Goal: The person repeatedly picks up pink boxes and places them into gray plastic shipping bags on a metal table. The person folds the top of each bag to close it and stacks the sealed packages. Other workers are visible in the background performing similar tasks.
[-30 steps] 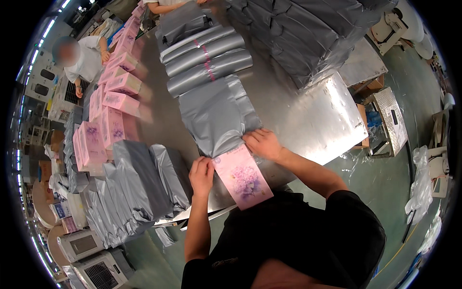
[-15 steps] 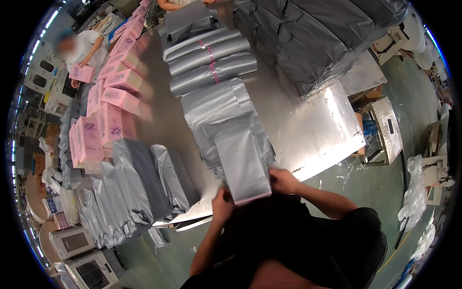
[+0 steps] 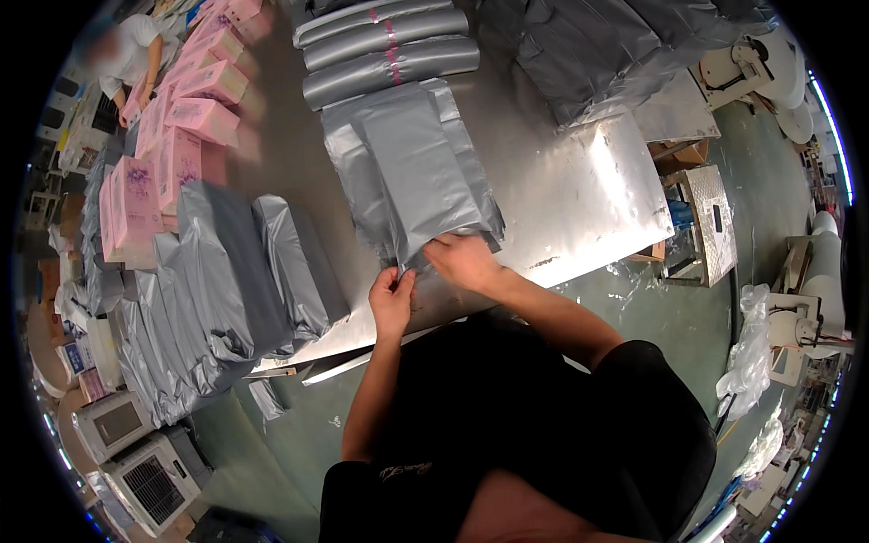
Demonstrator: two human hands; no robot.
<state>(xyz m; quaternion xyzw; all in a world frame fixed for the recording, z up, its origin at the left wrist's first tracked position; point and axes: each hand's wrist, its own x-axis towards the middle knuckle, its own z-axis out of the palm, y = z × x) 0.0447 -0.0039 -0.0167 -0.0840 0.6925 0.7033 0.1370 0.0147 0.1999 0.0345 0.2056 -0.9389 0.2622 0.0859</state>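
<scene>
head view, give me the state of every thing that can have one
grey bag: flat, near end creased
left hand: fingers bent at bag's corner
right hand: fingers on bag's near end
grey rolls: rolled, side by side
pink boxes: closed
grey packages: wrapped, upright

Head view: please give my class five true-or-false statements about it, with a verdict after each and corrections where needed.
1. The right hand touches the grey plastic bag. True.
2. The pink boxes are left of the grey rolls. True.
3. The grey rolls lie on the floor. False: they lie on the metal table.
4. The left hand holds a pink box. False: it is at the grey plastic bag's near end.
5. A person in white is at the upper left. True.
</scene>
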